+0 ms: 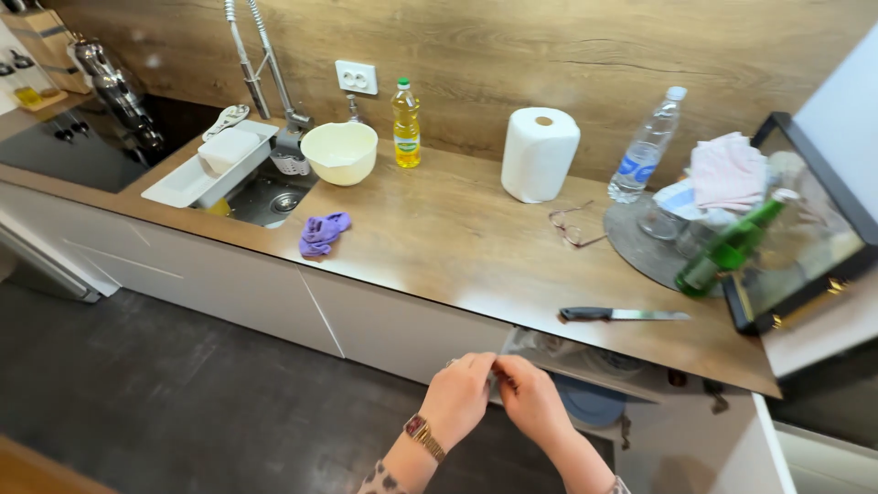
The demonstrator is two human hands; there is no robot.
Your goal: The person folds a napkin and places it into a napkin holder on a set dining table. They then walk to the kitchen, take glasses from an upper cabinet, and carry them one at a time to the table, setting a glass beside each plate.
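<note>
Hands pinched together below the worktop's front edge

Left hand (457, 395) and right hand (533, 399) meet fingertip to fingertip, fingers curled on something too small to make out. The knife (622, 315) lies up near that front edge, untouched.

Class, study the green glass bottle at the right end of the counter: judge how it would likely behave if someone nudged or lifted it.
The green bottle appears to lean or lie with its neck toward the black-framed tray, so a nudge would probably set it rolling. It looks like glass, so likely heavy for its size, smooth to grip and breakable. Other glassware stands close by, so it may knock against that.
</note>
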